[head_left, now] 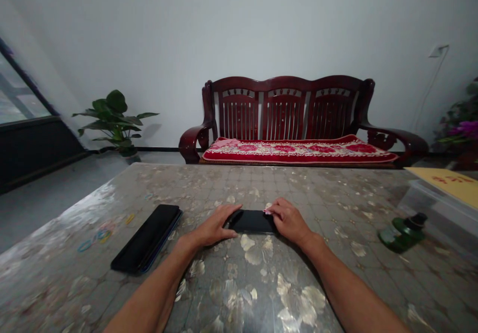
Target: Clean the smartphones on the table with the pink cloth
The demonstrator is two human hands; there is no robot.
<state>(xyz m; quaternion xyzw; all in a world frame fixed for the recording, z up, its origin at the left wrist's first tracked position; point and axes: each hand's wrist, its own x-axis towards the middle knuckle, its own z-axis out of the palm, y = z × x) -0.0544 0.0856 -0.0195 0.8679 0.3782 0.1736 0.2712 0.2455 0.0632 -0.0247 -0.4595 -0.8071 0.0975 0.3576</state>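
Note:
A black smartphone (pixel 252 222) lies flat on the patterned table, its long side running left to right before me. Thumb and fingers of my left hand (pixel 215 225) clasp its left end. At the phone's right end, my right hand (pixel 289 219) is closed in a pinch on a small pink-and-white cloth (pixel 267 211), which touches the far right corner. Most of the cloth is hidden by the fingers. Left of my left forearm rests a stack of dark phones (pixel 147 238), with several coloured rubber bands (pixel 103 233) beside it.
A green bottle with a black cap (pixel 402 232) lies or leans at the right. Behind it is a clear plastic box (pixel 421 201) topped by a yellow sheet (pixel 444 183). Beyond the table (pixel 231 183) stand a wooden bench (pixel 286 104) and a potted plant (pixel 117 119).

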